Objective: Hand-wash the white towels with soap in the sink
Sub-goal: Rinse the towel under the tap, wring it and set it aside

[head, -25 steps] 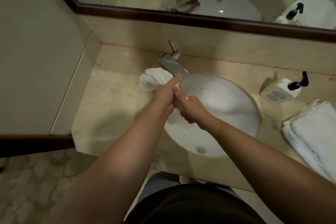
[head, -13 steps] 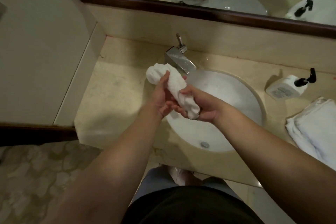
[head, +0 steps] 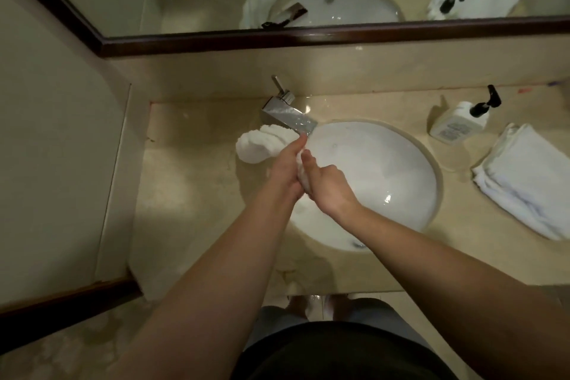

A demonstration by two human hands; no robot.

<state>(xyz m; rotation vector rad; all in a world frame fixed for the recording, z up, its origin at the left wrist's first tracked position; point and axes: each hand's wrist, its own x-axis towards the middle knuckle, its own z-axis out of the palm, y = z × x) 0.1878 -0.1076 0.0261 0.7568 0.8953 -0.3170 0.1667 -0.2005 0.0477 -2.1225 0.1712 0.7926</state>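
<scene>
A rolled, wet white towel [head: 257, 145] sticks out to the left of the faucet [head: 288, 116], over the left rim of the round white sink [head: 385, 170]. My left hand [head: 283, 170] and my right hand [head: 327, 185] press together around the towel's near end; both grip it, and only a small white part shows between them. A white soap bottle [head: 456, 125] with a black pump lies on the counter right of the sink.
A stack of folded white towels [head: 527, 179] lies at the right edge of the beige counter [head: 191, 200]. A dark-framed mirror [head: 308, 37] runs along the back wall. A wall closes off the left side.
The towel was lifted and twisted between my hands half a second ago; now both hands are clasped close around its near end again, low by the faucet.
</scene>
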